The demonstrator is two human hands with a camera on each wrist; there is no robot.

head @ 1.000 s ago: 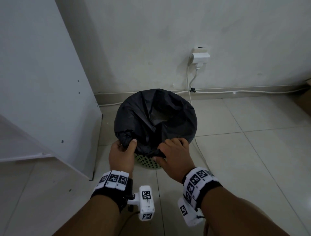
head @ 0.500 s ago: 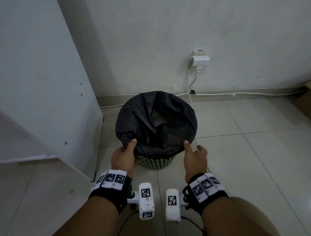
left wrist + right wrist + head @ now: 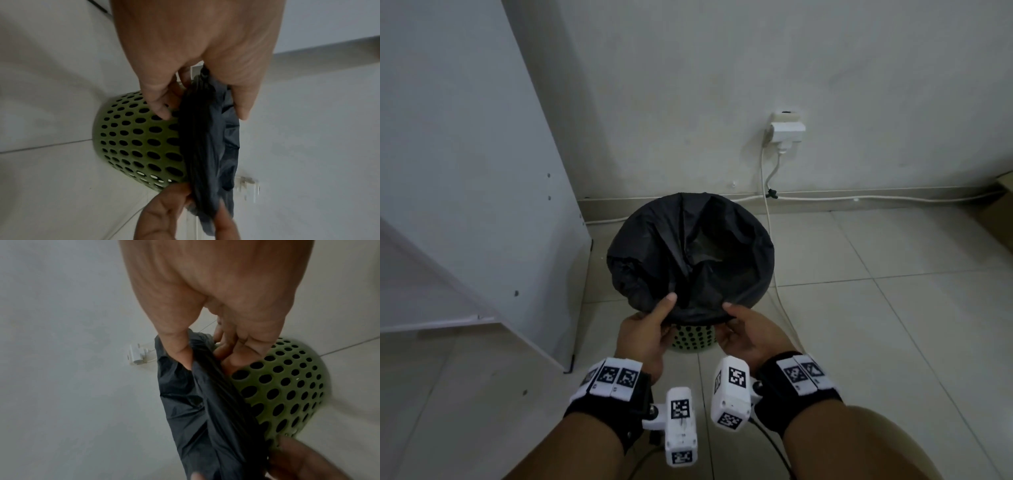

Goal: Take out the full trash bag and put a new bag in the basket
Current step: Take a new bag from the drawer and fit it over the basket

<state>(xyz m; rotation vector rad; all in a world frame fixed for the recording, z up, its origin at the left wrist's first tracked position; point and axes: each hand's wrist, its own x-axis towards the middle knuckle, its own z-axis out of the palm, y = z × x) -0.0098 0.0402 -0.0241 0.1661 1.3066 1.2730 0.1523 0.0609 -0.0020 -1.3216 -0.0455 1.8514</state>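
Note:
A black trash bag (image 3: 690,260) lines a green perforated basket (image 3: 693,341) on the tiled floor by the wall; its mouth is folded down over the rim. My left hand (image 3: 643,329) pinches the folded bag edge at the near-left rim, thumb on top and fingers under it. My right hand (image 3: 744,329) pinches the same edge at the near-right rim. The left wrist view shows the bag (image 3: 209,146) between thumb and fingers, over the basket (image 3: 133,142). The right wrist view shows the bag (image 3: 201,402) gripped beside the basket (image 3: 283,394). What lies inside the bag is not visible.
A white cabinet panel (image 3: 465,171) stands just left of the basket. A wall socket with a plug (image 3: 787,128) sits behind it, and its white cable (image 3: 774,274) trails down the floor past the basket's right side. A cardboard box (image 3: 996,212) is at far right.
My right hand has come back from the basket's right side to the near rim and taken hold of the bag edge. The left hand has kept its hold at the near left.

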